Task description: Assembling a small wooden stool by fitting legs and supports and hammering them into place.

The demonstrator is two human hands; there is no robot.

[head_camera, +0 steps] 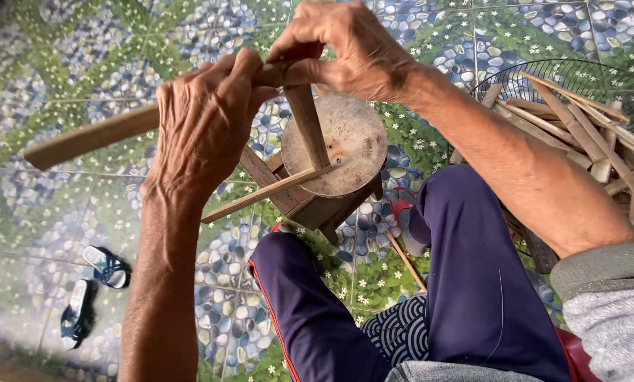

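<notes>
Bamboo strip (94, 136), long and flat, ran from the left hand (204, 120) out toward nine o'clock, its far end hanging free above the floor. That hand was closed round the strip, thumb pressed over its near end. The right hand (345, 46), at twelve o'clock, was pinched shut on the same end, and a second strip (310, 127) dropped from that pinch down toward six o'clock onto the round wooden block (341, 145). A thin stick (267, 192) lay slanting across the block's near edge, pointing toward eight o'clock. Whether the right hand held a blade I could not tell, since the fingers covered the spot where the two pieces met. The floor (62, 64) was tiled in a printed pattern of blue and grey pebbles among green leaves and small white flowers, glossy enough to catch the light. A pair of blue sandals (90, 290) lay at about eight o'clock, well apart from the block. At two o'clock stood a wire basket (564, 74) holding a heap of cut bamboo pieces (585, 120), its right side cut off by the edge of the view. The person's knees, in dark blue trousers (472, 269), framed the block below, hiding its base and the floor beneath it.
</notes>
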